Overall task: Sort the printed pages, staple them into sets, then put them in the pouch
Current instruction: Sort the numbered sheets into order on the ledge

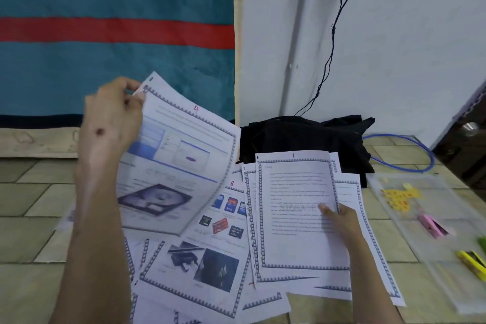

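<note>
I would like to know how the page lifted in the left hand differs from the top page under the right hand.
The lifted page curves in the air, pinched by the left hand; the top page lies flat on a stack beneath the right hand. The lifted page carries pictures; the top page is mostly text. Both share the same patterned border.

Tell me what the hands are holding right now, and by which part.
The left hand pinches a printed page by its top left corner, lifted off the floor. The right hand presses on the right edge of a stack of pages.

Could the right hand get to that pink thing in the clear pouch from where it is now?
Probably yes. The right hand rests on the page stack, and bare floor separates it from the pink clip, though the clear pouch seems to cover it.
</note>
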### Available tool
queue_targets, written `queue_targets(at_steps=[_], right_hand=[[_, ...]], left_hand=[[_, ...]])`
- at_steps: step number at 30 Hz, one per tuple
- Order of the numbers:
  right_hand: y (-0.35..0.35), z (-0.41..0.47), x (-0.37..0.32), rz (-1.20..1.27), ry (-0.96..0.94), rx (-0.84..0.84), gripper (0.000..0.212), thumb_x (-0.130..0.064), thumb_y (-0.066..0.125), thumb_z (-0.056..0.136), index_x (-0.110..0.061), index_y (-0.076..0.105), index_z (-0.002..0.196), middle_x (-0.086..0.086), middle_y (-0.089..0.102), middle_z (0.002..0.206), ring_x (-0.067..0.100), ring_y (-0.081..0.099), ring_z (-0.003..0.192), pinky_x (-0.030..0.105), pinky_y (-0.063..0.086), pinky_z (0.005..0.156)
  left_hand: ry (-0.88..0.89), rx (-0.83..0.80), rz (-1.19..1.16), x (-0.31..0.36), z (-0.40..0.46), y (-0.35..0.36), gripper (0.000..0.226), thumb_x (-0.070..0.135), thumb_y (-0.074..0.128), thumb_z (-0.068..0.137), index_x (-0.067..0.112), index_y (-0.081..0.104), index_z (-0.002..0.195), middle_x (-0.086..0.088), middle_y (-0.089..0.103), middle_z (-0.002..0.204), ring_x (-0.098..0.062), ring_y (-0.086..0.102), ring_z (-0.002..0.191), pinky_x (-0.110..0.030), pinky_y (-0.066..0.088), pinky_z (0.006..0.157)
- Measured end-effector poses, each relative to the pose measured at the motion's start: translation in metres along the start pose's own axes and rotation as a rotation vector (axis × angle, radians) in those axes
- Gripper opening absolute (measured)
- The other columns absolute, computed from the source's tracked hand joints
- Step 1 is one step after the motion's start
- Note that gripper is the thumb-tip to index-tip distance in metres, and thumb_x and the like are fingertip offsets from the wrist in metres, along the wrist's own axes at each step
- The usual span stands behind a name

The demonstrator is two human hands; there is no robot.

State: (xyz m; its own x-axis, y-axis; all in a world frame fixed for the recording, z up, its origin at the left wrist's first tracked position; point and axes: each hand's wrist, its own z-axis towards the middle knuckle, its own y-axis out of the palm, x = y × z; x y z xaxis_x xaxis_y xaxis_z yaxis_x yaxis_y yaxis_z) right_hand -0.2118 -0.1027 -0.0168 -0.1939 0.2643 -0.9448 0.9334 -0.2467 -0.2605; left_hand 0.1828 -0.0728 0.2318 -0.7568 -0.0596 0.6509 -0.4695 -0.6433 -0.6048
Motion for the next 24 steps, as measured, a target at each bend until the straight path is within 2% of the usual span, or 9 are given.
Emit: queue_targets(at_steps=[4,6,10,13,15,17,19,21,24], right_hand=[[-0.002,-0.001,-0.001,0.032,-0.004,-0.025,0.019,-0.021,0.067,0.085,-0.009,0.062,0.099,0.008,0.066,0.085,0.019,0.062,0.075,0.026,0.048,0.061],[-0.003,0.001,0.0,0.03,-0.004,-0.022,0.022,-0.022,0.068,0.085,-0.009,0.063,0.102,0.009,0.067,0.087,0.023,0.063,0.078,0.027,0.049,0.063],[-0.006,0.002,-0.002,0.049,0.006,-0.041,0.023,-0.022,0.066,0.087,-0.008,0.062,0.105,0.008,0.068,0.087,0.026,0.065,0.079,0.029,0.053,0.063],[-0.008,0.002,-0.005,0.05,0.005,-0.105,0.022,-0.018,0.064,0.088,-0.01,0.059,0.107,0.002,0.066,0.088,0.016,0.063,0.077,0.025,0.052,0.06],[-0.009,0.002,-0.007,0.039,-0.005,-0.124,0.02,-0.017,0.064,0.088,-0.013,0.059,0.107,0.002,0.066,0.095,0.013,0.061,0.08,0.027,0.049,0.067],[-0.008,0.001,-0.007,0.028,-0.03,-0.092,0.02,-0.016,0.063,0.089,-0.011,0.061,0.108,0.009,0.067,0.102,0.017,0.063,0.081,0.03,0.053,0.069],[-0.012,0.001,-0.007,0.073,-0.085,-0.02,0.021,-0.014,0.062,0.089,-0.008,0.062,0.11,0.012,0.068,0.101,0.021,0.065,0.082,0.029,0.057,0.068],[-0.021,-0.003,-0.013,0.129,-0.147,0.067,0.021,-0.014,0.062,0.088,-0.007,0.063,0.108,-0.002,0.073,0.09,0.016,0.068,0.083,0.029,0.058,0.069],[-0.036,-0.007,-0.031,0.218,-0.242,0.174,0.022,-0.012,0.057,0.092,-0.004,0.061,0.112,-0.024,0.071,0.076,-0.007,0.065,0.074,0.017,0.054,0.069]], left_hand=[[-0.241,-0.138,0.042,-0.024,0.014,0.039,0.025,0.014,0.049,0.093,0.007,0.062,0.113,-0.023,0.061,0.119,-0.037,0.054,0.112,-0.037,0.041,0.092],[-0.282,-0.237,0.021,-0.046,0.013,0.065,0.024,0.014,0.049,0.091,0.006,0.064,0.108,-0.022,0.062,0.118,-0.038,0.055,0.11,-0.037,0.042,0.09],[-0.392,-0.439,-0.034,-0.096,-0.019,0.111,0.031,0.02,0.049,0.095,0.001,0.059,0.118,-0.022,0.058,0.124,-0.037,0.054,0.11,-0.036,0.041,0.087],[-0.621,-0.506,-0.292,-0.119,-0.051,0.128,0.045,0.026,0.06,0.091,0.003,0.051,0.128,-0.017,0.054,0.131,-0.036,0.053,0.116,-0.043,0.044,0.097],[-0.764,-0.596,-0.486,-0.126,-0.065,0.134,0.053,0.015,0.067,0.085,-0.001,0.047,0.131,-0.011,0.056,0.126,-0.035,0.055,0.115,-0.045,0.045,0.099],[-0.761,-0.667,-0.477,-0.132,-0.074,0.138,0.044,0.003,0.069,0.082,-0.003,0.055,0.123,-0.012,0.06,0.122,-0.034,0.058,0.111,-0.046,0.046,0.099],[-0.709,-0.648,-0.43,-0.139,-0.078,0.142,0.037,0.003,0.07,0.081,-0.002,0.061,0.117,-0.017,0.062,0.122,-0.033,0.059,0.11,-0.047,0.046,0.099],[-0.687,-0.618,-0.416,-0.147,-0.078,0.148,0.036,0.007,0.071,0.081,0.001,0.063,0.116,-0.016,0.063,0.121,-0.032,0.06,0.11,-0.047,0.046,0.099],[-0.673,-0.586,-0.423,-0.145,-0.08,0.15,0.035,0.008,0.07,0.082,0.001,0.063,0.115,-0.014,0.064,0.12,-0.03,0.059,0.109,-0.043,0.047,0.098]])
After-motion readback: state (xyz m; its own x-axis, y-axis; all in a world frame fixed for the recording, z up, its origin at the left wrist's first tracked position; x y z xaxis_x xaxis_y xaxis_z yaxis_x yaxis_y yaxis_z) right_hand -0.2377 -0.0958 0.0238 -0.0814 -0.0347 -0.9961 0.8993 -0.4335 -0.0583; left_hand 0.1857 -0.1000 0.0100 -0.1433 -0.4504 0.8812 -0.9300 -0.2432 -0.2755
